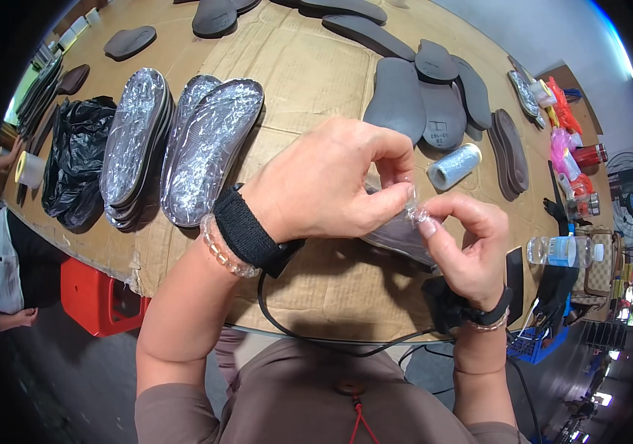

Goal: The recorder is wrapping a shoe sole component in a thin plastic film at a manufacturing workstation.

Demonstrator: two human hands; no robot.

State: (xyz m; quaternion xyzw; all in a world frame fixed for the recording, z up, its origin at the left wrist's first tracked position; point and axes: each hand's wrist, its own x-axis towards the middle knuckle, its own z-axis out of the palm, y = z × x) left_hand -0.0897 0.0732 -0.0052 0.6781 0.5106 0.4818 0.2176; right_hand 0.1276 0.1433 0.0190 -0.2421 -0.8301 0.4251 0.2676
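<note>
Both hands are above the cardboard-covered table [294, 74], fingertips close together. A small crumpled piece of clear plastic film [418, 214] is pinched between them. My left hand [331, 181] grips one side of it with thumb and forefinger. On the other side, my right hand [472, 240] pinches it too. Beneath the hands lies a dark shoe sole [401, 244], largely hidden by them. Just beyond my right hand is a roll of clear film [455, 166] on its side.
Film-wrapped soles [213, 152] and a wrapped stack [135, 140] lie left, beside a black plastic bag [78, 159]. Bare grey soles [398, 96] spread across the far side. A plastic bottle [564, 251] lies right. A red stool [95, 300] and another person's hand [17, 320] are at left.
</note>
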